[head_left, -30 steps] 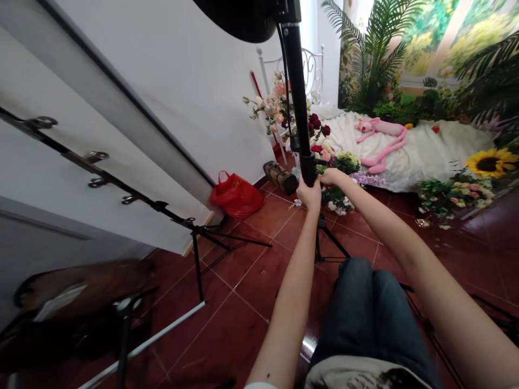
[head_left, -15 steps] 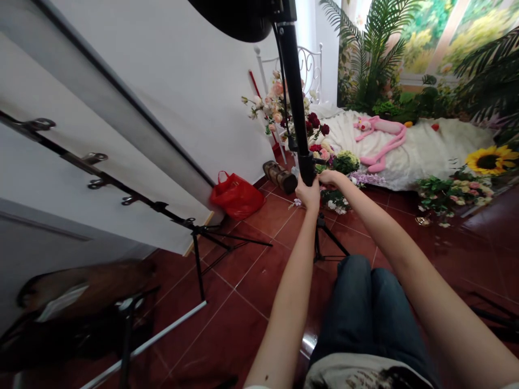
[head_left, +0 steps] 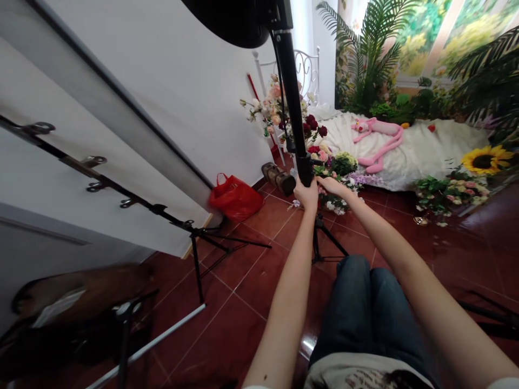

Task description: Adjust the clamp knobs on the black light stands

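Note:
A black light stand (head_left: 294, 97) rises in front of me, its legs spread on the tiles and a black lamp head (head_left: 231, 19) at its top. My left hand (head_left: 306, 193) is wrapped round the pole just below a collar. At the pole's right side, close to that collar, my right hand (head_left: 329, 185) is closed with its fingers pinched together. What its fingertips grip is too small to make out; a knob of the stand sticks out just above them. Artificial flowers (head_left: 344, 162) show behind both hands.
A red plastic bag (head_left: 236, 199) and a brown roll-shaped object (head_left: 279, 179) lie by the wall. Left stands a black stand with clips (head_left: 138, 201). A white pole (head_left: 162, 335) lies on the floor. Beyond is a white-draped bed (head_left: 430, 156) with a pink plush toy (head_left: 383, 129).
My right hand has shifted slightly down and turned at the pole's side. The left hand keeps its hold. The whole view has moved a little.

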Tool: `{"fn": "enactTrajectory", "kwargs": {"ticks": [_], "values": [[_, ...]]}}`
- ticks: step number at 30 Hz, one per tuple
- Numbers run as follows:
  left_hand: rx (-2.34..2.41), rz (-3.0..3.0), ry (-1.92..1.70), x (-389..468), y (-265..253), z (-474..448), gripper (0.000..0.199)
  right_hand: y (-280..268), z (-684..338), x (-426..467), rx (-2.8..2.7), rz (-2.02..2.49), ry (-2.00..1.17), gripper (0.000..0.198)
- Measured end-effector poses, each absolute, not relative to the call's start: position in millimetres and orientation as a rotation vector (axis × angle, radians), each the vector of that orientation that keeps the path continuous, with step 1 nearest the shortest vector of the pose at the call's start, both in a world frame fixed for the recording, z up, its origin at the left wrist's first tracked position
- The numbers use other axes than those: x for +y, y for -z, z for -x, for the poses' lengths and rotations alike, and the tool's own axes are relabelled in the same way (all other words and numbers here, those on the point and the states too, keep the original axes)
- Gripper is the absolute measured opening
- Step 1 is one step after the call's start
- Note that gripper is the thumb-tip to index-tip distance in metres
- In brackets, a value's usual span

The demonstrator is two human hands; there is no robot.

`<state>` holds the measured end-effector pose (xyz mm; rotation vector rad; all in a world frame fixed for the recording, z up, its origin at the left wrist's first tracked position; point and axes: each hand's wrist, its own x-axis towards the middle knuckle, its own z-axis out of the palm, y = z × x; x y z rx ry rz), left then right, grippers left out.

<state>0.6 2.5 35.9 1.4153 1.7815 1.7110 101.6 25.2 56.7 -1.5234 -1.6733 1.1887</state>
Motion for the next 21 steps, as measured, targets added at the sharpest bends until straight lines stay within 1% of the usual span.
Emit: {"fn": "enactTrajectory", "kwargs": {"ticks": [5,11,16,19,21], "values": [[1.787,-1.407,-1.716,1,-38,-1,0.033,-53,-98,14,-1.617,1.438,-1.171,0.053],[1.766,-1.43,-1.732,-2,-40,-1,0.031,-46,-105,7,-1.548,1.32,-1.197,0.033],[1.755,-1.435,-1.727,-1,-40,-1,0.032,-45,-113,5,-1.431,1.228,-1.336,0.023],[1.768,-1.414,-1.734,0,-40,-2,0.03,-40,-109,1,-1.296,1.136,-1.48,0.023],[1.767,-1.413,-1.735,1,-41,-2,0.029,-33,-103,-3,-1.204,1.09,-1.52,0.024]]}}
